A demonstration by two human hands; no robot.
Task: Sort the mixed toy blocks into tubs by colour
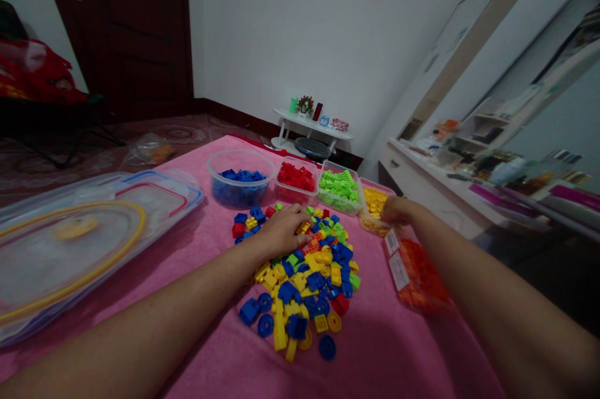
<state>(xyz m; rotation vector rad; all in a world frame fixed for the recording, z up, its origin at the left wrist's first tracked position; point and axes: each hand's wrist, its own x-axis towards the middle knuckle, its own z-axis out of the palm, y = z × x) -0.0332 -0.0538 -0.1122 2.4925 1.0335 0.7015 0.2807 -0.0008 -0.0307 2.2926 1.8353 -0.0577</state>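
Observation:
A heap of small plastic building blocks (309, 280) in yellow, blue, green, orange and red lies on a pink cloth (210, 261). My left hand (281, 230) rests on the far side of the heap, fingers curled onto the blocks. My right hand (397, 210) reaches over the container of yellow blocks (372, 202), fingers closed; what they hold is hidden. A box of orange blocks (415, 274) lies under my right forearm.
Behind the heap stand a round tub of blue blocks (241, 179), a box of red blocks (295, 179) and a box of green blocks (338, 189). Stacked clear lids (84, 242) lie at left. A small white side table (312, 127) and shelves are beyond.

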